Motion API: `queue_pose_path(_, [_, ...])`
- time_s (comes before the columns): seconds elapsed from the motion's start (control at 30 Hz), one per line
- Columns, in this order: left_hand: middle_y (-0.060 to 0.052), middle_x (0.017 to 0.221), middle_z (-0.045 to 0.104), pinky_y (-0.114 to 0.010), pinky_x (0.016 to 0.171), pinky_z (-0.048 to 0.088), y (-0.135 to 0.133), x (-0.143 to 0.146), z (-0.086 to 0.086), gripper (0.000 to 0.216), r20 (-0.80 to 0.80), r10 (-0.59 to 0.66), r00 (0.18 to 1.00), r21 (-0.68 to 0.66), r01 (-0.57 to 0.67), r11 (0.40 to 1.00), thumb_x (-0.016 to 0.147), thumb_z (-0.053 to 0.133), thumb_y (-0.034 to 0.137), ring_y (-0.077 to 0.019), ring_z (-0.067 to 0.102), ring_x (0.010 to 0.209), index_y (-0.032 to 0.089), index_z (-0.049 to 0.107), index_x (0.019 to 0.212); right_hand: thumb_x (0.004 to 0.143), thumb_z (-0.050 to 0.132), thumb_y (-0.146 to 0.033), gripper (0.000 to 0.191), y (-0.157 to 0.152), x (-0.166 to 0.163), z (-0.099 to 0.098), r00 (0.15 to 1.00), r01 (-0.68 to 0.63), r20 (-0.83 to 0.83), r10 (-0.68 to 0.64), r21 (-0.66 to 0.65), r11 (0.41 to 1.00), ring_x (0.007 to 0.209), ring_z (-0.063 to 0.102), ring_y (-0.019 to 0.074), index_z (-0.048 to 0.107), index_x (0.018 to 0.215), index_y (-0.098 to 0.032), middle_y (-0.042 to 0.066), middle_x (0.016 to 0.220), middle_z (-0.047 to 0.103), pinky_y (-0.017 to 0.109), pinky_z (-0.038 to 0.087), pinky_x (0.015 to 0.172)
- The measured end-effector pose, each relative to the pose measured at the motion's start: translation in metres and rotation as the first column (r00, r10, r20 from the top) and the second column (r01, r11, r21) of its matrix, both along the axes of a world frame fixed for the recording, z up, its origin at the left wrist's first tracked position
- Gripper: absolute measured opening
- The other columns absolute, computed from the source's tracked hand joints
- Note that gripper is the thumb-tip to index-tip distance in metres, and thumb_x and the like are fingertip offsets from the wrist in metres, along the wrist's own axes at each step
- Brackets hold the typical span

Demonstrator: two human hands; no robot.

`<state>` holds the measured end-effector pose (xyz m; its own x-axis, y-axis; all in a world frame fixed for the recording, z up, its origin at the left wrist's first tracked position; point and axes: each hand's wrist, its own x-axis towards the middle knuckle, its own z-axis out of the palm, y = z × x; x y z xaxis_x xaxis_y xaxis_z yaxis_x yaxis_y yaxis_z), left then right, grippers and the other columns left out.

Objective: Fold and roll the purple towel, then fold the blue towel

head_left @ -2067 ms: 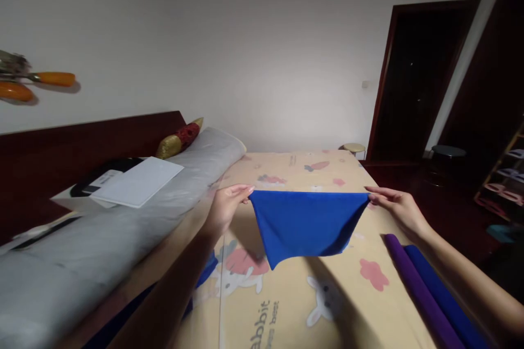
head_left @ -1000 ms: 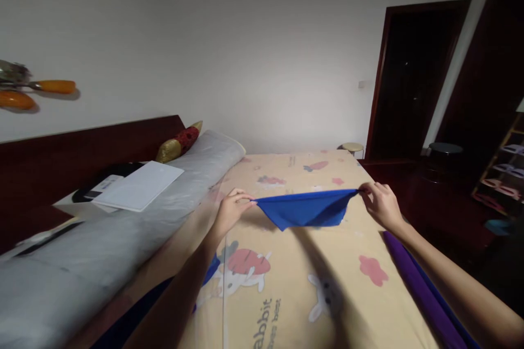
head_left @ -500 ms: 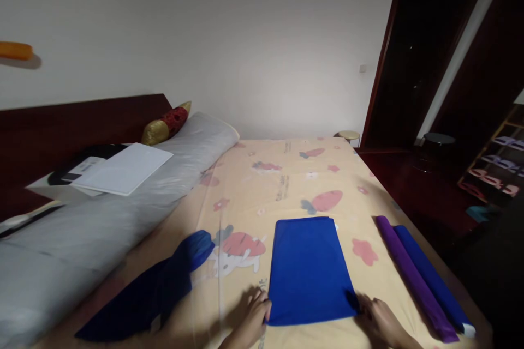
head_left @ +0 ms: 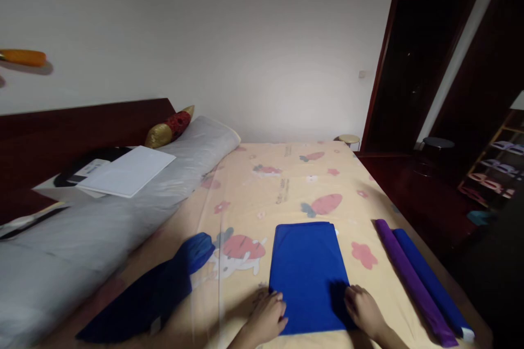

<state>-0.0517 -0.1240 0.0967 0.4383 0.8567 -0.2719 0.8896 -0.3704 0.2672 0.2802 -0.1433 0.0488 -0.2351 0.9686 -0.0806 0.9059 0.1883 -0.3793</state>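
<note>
A folded blue cloth (head_left: 307, 272) lies flat as a rectangle on the bed, in the lower middle of the head view. At its near left edge rests my left hand (head_left: 268, 316), fingers curled in against the cloth. My right hand (head_left: 363, 308) touches the right edge with its fingers bent, casting a shadow on the fabric. Whether either hand pinches the cloth or only presses on it is hard to see. To the left a crumpled dark blue cloth (head_left: 164, 289) is spread out. A purple roll (head_left: 413, 278) and a blue roll (head_left: 434, 283) lie side by side at the right.
The patterned bed sheet (head_left: 245, 196) stretches to the wall. Along the left runs a long grey bolster (head_left: 143, 223) with a white board (head_left: 129, 172) on it, near a red and gold cushion (head_left: 172, 126). Stools and a shoe rack (head_left: 491, 163) stand beyond the bed's right edge.
My left hand has moved right, onto the cloth's near left part. My right hand has moved left and slightly up along the right edge. The view has tilted up slightly.
</note>
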Motion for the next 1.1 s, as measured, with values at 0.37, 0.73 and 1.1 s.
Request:
queue_pose_path(0.37, [0.001,0.154,0.038,-0.028,0.108,0.039,-0.008,0.054,-0.106,0.062,-0.041,-0.176,0.984,0.655,0.159,0.739,0.093,0.039,0.031,-0.0128,0.038,0.140,0.020,0.018,0.151,0.098,0.032,-0.030,0.053,0.007,-0.095,-0.070,0.978,-0.201,-0.018,0.209,0.206,0.958,0.142,0.030,0.0239,0.024,0.150,-0.025,0.003,0.154,0.026,0.045,0.036,0.113])
queue_pose_path(0.73, [0.003,0.147,0.049,-0.039,0.115,0.018,-0.002,-0.018,-0.084,0.062,-0.092,0.073,0.993,0.777,0.026,0.629,0.094,0.038,0.044,-0.0145,0.042,0.135,0.026,0.017,0.150,0.097,0.038,-0.050,0.066,0.024,-0.013,-0.085,0.994,0.022,0.085,-0.064,0.421,0.907,0.139,0.036,0.0262,0.005,0.151,-0.031,0.003,0.153,0.031,0.053,0.041,0.109])
queue_pose_path(1.1, [0.003,0.156,0.033,-0.030,0.112,0.026,-0.003,0.050,-0.076,0.058,-0.184,-0.142,0.973,0.747,0.233,0.623,0.095,0.035,0.035,-0.0115,0.026,0.144,0.020,0.023,0.149,0.099,0.036,-0.036,0.062,0.021,-0.089,-0.053,0.875,-0.462,-0.010,0.484,0.279,0.842,0.142,0.029,0.0208,0.006,0.152,-0.028,0.003,0.154,0.026,0.043,0.035,0.114])
